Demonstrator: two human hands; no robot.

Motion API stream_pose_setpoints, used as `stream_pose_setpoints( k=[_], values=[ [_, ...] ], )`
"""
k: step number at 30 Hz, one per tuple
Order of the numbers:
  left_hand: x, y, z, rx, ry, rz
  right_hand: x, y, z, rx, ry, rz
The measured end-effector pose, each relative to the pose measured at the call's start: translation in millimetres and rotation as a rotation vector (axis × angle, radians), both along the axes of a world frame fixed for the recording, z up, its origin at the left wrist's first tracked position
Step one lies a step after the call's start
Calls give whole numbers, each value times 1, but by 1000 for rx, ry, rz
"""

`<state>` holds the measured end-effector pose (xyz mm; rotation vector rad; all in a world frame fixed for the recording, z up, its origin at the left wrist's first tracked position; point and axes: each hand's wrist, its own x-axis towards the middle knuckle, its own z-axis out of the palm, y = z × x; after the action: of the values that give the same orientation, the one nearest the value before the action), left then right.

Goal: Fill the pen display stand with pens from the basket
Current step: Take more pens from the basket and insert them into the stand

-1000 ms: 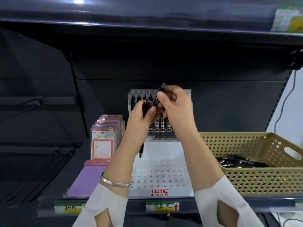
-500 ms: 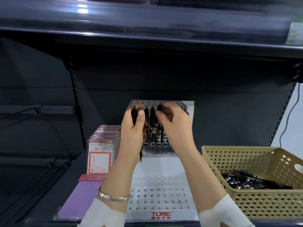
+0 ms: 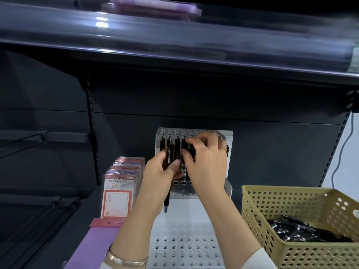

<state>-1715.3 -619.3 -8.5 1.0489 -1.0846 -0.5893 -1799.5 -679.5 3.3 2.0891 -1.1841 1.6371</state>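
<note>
**Findings.** A dark shelf unit point(image 3: 252, 148) carries all the goods. At its middle the clear pen display stand point(image 3: 174, 131) is set in two tiers. The raised rear tier is against the back panel, and the holes of the low front tier are noted unfilled. Just beside the stand, at the right, is the beige perforated basket point(image 3: 281, 214), with loose black pens point(image 3: 303, 232) heaped in its bottom. At the left, packs of UNIVERSITY cards point(image 3: 116, 195) are stood upright.

**Hands.** The right hand point(image 3: 206, 162) is raised to the rear tier. Its thumb and forefinger are pinched on a black pen point(image 3: 191, 152) at the top plate, beside a short row of seated pens point(image 3: 177, 146). The left hand point(image 3: 159, 172) is closed round a spare pen point(image 3: 167, 162), which is held upright, tip down, in front of the stand.

**Assessment.** The step is judged to be the seating of the right hand's pen in the next free hole.
- The pen should be kept vertical, so that its tip is passed through the top plate and into the matching hole below.
- Whether the lower hole is met cannot be told, as it is hidden by the hands.
- Light pressure is advised, so that neighbouring pens are not tilted and the stand is not pushed back.
- The spare pen should be kept away from the row until wanted.
</note>
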Motion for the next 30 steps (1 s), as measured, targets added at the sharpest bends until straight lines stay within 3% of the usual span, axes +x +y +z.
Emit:
stream_pose_setpoints(
  k=[5,11,14,21,26,30],
  values=[
    [3,0,-6,9,38,43,2,-2,-1,28,49,-77],
    [5,0,-5,-25,41,76,-9,-3,13,141,15,19],
    [3,0,-5,-21,4,64,-12,-5,13,52,-28,-69],
    [1,-1,-6,-23,-7,63,-13,-5,10,212,38,15],
    [0,-1,-5,-67,-1,74,-12,10,16,43,-74,97],
    [-6,0,-2,-104,-12,108,-10,25,17,521,-98,553]
  ],
)
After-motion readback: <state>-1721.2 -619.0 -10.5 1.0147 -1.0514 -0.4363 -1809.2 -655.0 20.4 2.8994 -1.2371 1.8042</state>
